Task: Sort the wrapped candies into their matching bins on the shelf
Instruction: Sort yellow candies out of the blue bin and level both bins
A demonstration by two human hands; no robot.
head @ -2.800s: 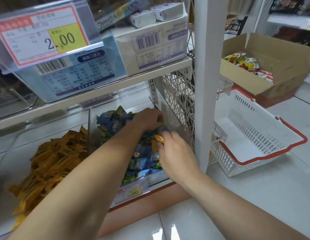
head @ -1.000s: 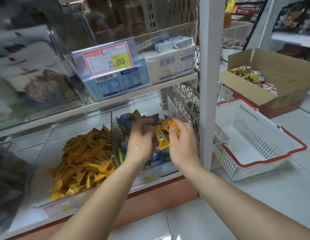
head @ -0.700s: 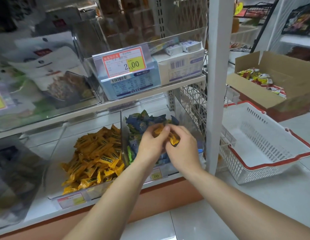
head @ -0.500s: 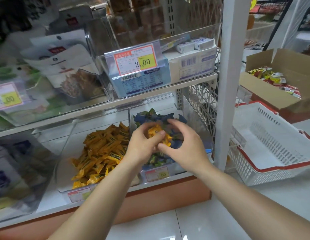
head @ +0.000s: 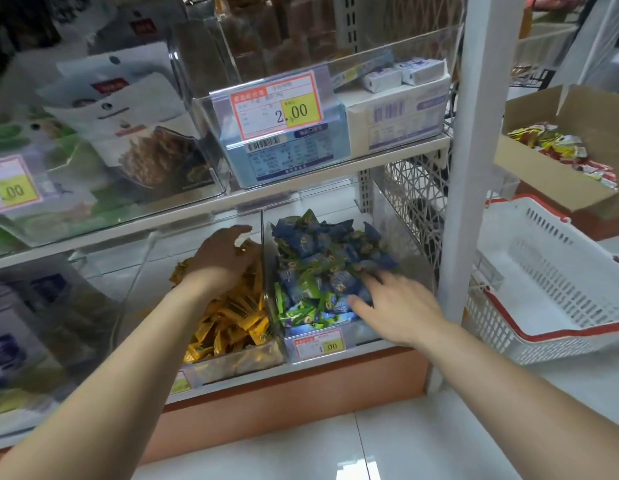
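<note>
Reaching forward, left hand (head: 221, 259) in the left clear bin (head: 231, 367), right hand (head: 399, 308) in the right clear bin (head: 363, 332)
Left hand lies back-up over the yellow candies (head: 231, 317) towards the rear of its bin, fingers stretched forward; the palm is hidden, so whether it holds a candy cannot be told. Right hand rests with relaxed, spread fingers on the blue and green candies (head: 318, 265), gripping nothing; the wrappers' print is too small to read. A price tag (head: 320, 345) on that bin's front is blurred apart from its figures. Right of the white post (head: 470, 168), a white basket (head: 557, 336) and a cardboard box (head: 543, 181) are cut off by the frame edge
</note>
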